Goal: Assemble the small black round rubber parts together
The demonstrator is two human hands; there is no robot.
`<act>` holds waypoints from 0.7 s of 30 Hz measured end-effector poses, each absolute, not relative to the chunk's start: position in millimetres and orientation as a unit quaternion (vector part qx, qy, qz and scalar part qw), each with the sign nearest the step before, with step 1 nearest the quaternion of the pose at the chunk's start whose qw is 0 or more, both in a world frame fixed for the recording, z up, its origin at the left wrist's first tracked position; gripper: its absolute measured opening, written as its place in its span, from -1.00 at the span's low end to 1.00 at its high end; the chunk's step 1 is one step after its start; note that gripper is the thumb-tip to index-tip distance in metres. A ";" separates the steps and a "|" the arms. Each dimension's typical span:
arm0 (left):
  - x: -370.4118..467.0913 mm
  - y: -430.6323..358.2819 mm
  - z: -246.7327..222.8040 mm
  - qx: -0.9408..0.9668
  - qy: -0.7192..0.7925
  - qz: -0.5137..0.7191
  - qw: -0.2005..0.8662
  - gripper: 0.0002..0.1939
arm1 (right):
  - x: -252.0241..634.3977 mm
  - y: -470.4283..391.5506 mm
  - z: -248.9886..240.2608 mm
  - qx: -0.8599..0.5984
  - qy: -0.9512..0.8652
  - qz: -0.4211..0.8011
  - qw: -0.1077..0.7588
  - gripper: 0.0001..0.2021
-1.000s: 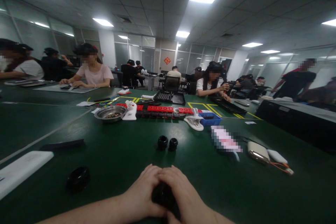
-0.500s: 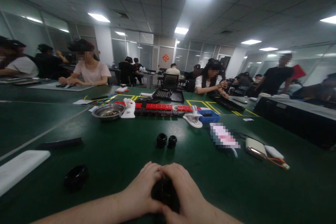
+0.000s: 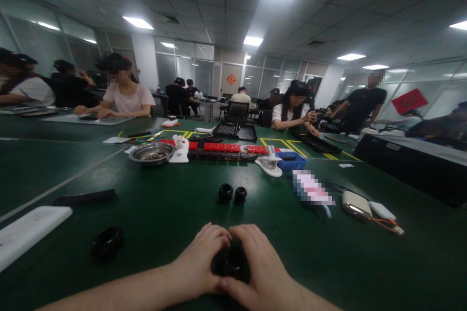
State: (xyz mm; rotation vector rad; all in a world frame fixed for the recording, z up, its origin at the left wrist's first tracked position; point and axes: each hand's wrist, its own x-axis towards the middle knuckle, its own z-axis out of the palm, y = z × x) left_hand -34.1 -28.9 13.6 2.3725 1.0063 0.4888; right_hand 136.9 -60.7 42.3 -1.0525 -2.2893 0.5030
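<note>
My left hand and my right hand curve round a black plastic cable gland at the near edge of the view. The thumbs are close together on its near side and the fingers curl round the far side, with a small gap between the fingertips. Much of the gland is in shadow and hidden by the hands. Two smaller black cable glands, a left one and a right one, stand side by side beyond my hands. A larger black ring-shaped part lies to the left of my left forearm.
On the green table are a metal bowl of small parts, white stands, a red-and-black strip and a blue tray. A white slab lies left; a power bank lies right. Co-workers sit across the table.
My fingertips, which met over the gland, now stand slightly apart, and more of the gland shows. In the background at right, a standing person has moved left.
</note>
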 end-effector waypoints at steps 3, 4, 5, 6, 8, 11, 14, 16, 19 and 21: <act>-32.9 -29.4 15.4 0.873 0.372 0.182 0.255 -0.59 | 137.2 -61.2 41.2 -0.408 -0.854 0.195 0.258 -0.61; -32.6 -29.7 15.7 0.873 0.374 0.184 0.254 -0.58 | 137.3 -61.1 40.5 -0.385 -0.862 0.199 0.262 -0.59; -32.5 -30.0 15.8 0.872 0.376 0.186 0.254 -0.56 | 137.4 -60.8 39.9 -0.355 -0.873 0.201 0.268 -0.54; -32.6 -30.2 15.5 0.870 0.378 0.187 0.254 -0.51 | 137.4 -60.5 39.5 -0.326 -0.882 0.200 0.275 -0.48; -33.4 -30.0 14.2 0.870 0.377 0.188 0.256 -0.42 | 137.3 -60.1 39.7 -0.294 -0.893 0.190 0.284 -0.40; -34.9 -28.8 11.7 0.876 0.363 0.188 0.256 -0.48 | 136.7 -60.7 41.6 -0.350 -0.874 0.179 0.287 -0.46; -35.0 -27.9 10.6 0.879 0.356 0.193 0.253 -0.59 | 137.0 -61.4 41.5 -0.427 -0.847 0.171 0.268 -0.60; -34.1 -28.1 11.0 0.877 0.360 0.193 0.251 -0.61 | 138.0 -60.9 39.4 -0.421 -0.851 0.172 0.264 -0.62; -32.9 -29.0 12.1 0.873 0.371 0.192 0.251 -0.56 | 139.4 -59.4 36.1 -0.331 -0.879 0.183 0.289 -0.49; -33.1 -29.2 12.1 0.871 0.375 0.191 0.255 -0.45 | 139.3 -59.1 36.0 -0.286 -0.892 0.185 0.296 -0.42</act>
